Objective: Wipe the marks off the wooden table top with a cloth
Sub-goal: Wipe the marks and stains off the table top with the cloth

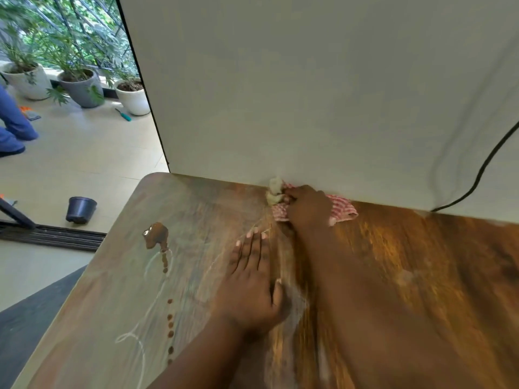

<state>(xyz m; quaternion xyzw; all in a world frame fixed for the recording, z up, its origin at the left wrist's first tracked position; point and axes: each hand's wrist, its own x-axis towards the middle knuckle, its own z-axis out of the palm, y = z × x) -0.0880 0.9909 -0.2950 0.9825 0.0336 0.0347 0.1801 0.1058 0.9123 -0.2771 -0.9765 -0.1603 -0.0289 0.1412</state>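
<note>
My right hand (307, 204) is closed on a red-and-white checked cloth (344, 210) at the far edge of the wooden table top (421, 262), against the white backdrop. A pale crumpled wad (274, 190) sticks out just left of that hand. Flat on the wood nearer to me lies my left hand (250, 279), fingers spread and holding nothing. Left of it is a brown puddle (156, 234) with a trail of brown drops (170, 327) running toward me. White chalk-like lines (146, 318) curl along the drops.
A white backdrop board (309, 94) stands along the table's far edge, with a black cable (477, 175) hanging at the right. On the tiled floor to the left are a tipped dark pot (81, 209), potted plants (81, 85) and a person's blue trouser leg (12, 122).
</note>
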